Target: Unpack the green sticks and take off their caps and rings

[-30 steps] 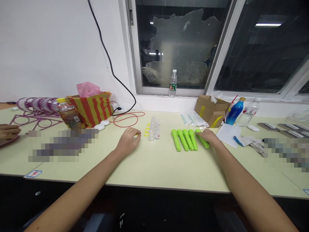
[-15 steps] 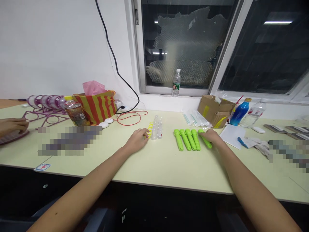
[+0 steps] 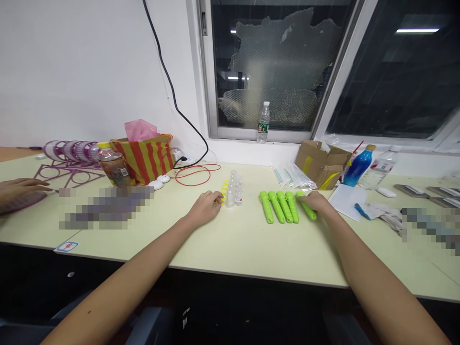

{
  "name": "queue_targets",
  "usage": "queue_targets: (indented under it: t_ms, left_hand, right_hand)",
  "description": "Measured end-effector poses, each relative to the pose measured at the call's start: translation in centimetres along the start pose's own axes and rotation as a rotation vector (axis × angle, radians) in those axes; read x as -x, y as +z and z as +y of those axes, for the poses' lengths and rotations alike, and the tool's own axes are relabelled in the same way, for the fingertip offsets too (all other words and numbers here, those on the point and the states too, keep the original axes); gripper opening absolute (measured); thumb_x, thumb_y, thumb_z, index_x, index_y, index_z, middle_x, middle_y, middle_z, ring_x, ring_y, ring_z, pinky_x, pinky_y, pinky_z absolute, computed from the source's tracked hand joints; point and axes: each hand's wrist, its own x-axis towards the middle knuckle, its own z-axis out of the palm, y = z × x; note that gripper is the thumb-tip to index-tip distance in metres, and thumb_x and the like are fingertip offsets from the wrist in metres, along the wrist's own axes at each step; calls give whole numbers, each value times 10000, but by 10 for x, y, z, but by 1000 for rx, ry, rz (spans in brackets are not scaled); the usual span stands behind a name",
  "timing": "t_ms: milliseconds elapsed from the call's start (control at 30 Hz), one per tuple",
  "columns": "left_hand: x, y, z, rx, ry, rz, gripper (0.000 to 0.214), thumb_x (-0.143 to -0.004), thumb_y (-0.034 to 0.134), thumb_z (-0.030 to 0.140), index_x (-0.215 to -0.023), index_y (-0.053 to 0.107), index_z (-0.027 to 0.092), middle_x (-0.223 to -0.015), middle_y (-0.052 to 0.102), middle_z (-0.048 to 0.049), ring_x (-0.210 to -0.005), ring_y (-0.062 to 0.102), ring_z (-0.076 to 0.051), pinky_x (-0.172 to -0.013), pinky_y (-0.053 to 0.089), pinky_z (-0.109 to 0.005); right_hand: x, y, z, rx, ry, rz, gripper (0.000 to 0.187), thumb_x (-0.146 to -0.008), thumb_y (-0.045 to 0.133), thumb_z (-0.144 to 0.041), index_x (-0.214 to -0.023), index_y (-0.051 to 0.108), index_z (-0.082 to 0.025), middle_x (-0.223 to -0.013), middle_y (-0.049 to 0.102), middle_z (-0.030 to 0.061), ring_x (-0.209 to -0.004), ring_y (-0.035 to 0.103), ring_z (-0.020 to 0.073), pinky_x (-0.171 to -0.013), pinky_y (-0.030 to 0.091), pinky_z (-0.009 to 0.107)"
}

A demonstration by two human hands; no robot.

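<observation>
My left hand [image 3: 206, 207] rests on the table with curled fingertips at the near end of a row of yellow rings [image 3: 224, 186]; its grip is partly hidden. Just right of the rings stand two rows of small clear plastic caps [image 3: 230, 197], with a red spot on one at the near end. Farther right, several bright green flashlight-shaped tubes [image 3: 268, 209] lie side by side, wide heads away from me. My right hand [image 3: 318, 202] has its fingers closed around the head of the rightmost green flashlight [image 3: 309, 212], which lies slanted on the table.
Another person's hand [image 3: 25, 187] is at the far left by purple frames [image 3: 81, 178]. A drink bottle [image 3: 115, 165] and striped bag [image 3: 147, 158] stand behind. At the right are a cardboard box [image 3: 318, 165], a blue bottle [image 3: 359, 166], white paper [image 3: 347, 199] and gloves [image 3: 383, 215].
The view has shifted very slightly. Both of my hands stay in place, the right one still at the rightmost green flashlight. The other person's hand has stretched its fingers a little to the right.
</observation>
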Motion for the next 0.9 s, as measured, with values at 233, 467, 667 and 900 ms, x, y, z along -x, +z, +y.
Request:
queue_targets:
  t_ms: [233,467,667,900]
  left_hand:
    - [-3,3,-3,-16,9,0,246,-798,518,162,-1027,575,230,-936,699,-11,-920,595,-213,-866,425,-373]
    - [-4,2,-1,-15,-6,-11,208,-812,519,192,-1007,582,232,-943,698,-16,-926,598,-217,-874,422,-384]
    - [-3,-1,3,13,2,-5,212,-801,522,197,-999,588,227,-916,693,-20,-906,598,-216,-889,427,-393]
    - [-8,0,-6,229,-180,178,222,-762,458,138,-940,571,205,-899,672,-32,-856,628,-177,-801,488,-322]
  right_hand:
    - [2,-1,-2,4,-8,16,498,-770,596,-577,-926,653,-108,-846,683,153,-774,639,259,-603,435,301]
    - [5,-4,-4,-4,6,-19,503,-774,587,-589,-926,645,-113,-786,673,136,-733,640,255,-572,428,296]
    - [3,-4,-3,-26,36,-43,538,-781,588,-595,-972,631,-94,-759,672,137,-646,640,236,-519,432,288]
    - [1,-3,-3,-121,78,-106,542,-760,642,-553,-1053,603,-99,-812,692,144,-612,655,227,-509,473,286]
